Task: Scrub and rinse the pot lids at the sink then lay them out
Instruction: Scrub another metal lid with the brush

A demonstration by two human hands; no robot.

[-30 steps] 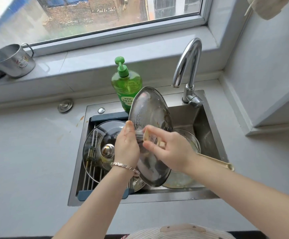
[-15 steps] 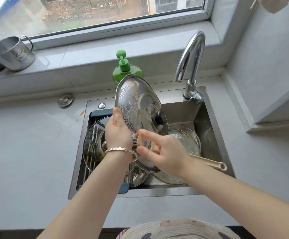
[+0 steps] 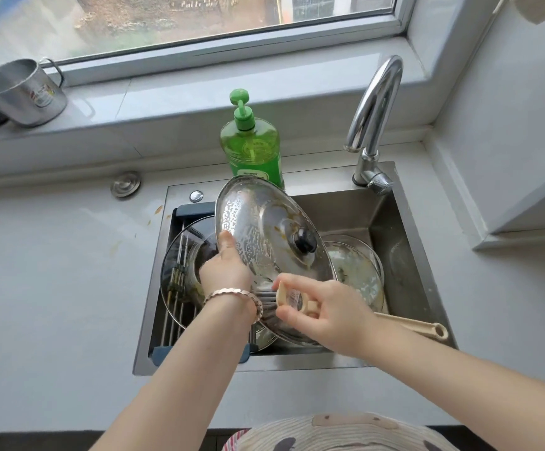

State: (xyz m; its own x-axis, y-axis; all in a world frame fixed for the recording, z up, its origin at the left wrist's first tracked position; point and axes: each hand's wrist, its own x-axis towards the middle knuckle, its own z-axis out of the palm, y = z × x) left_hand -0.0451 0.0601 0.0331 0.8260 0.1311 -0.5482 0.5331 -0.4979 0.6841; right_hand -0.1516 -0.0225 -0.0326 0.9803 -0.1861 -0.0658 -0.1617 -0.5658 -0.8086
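Note:
My left hand (image 3: 228, 266) grips the left edge of a glass pot lid (image 3: 264, 242), held tilted over the steel sink (image 3: 394, 222). Its black knob (image 3: 304, 240) faces me and suds cover its left half. My right hand (image 3: 323, 309) holds a beige dish brush (image 3: 292, 299) by the head end, bristles against the lid's lower edge; the handle (image 3: 420, 327) sticks out to the right. A second glass lid (image 3: 183, 271) lies on the drying rack in the sink's left part. A third, soiled lid (image 3: 359, 275) lies in the basin on the right.
A green dish-soap pump bottle (image 3: 253, 148) stands behind the sink. The chrome faucet (image 3: 373, 118) arches at the back right, with no water running. Metal mugs (image 3: 20, 92) sit on the window sill at left. Grey counter (image 3: 53, 288) surrounds the sink.
The held lid has been turned from its underside to its knob side facing me. The brush has slid down to the lid's lower edge.

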